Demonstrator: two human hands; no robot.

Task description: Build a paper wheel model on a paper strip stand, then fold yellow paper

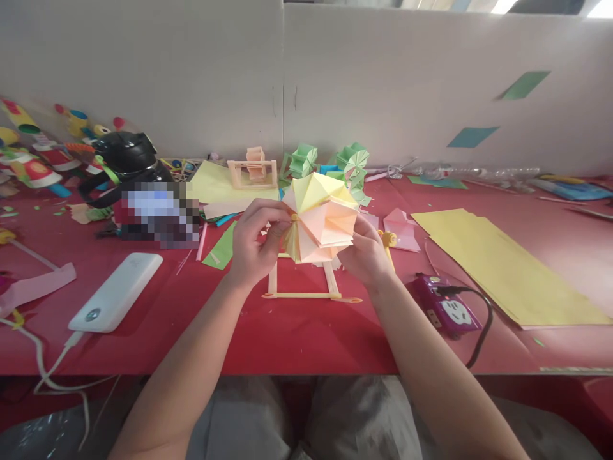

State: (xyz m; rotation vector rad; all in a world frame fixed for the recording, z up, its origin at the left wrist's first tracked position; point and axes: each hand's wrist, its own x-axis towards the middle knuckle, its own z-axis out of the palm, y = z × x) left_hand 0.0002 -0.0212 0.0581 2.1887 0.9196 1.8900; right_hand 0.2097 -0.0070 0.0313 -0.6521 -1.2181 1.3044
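Observation:
Between my two hands, above the red table, is a folded paper wheel (325, 214) in yellow and pale pink-orange. My left hand (261, 239) pinches its left side, near a small yellow-orange piece at the hub. On the wheel's right side, my right hand (366, 249) grips it; some of those fingers are hidden behind the paper. Below the wheel lies a frame of pale rolled-paper sticks (306, 295), partly covered by the wheel and hands. A yellow rolled-paper piece (389, 239) shows just beyond my right hand.
Behind stand a small peach wheel in a frame (253, 172) and green folded-paper wheels (304, 160). Yellow paper sheets (502, 268) and a purple power socket (447, 306) lie right. At left are a white power bank (117, 291) with its cable and a black-lidded bottle (127, 156).

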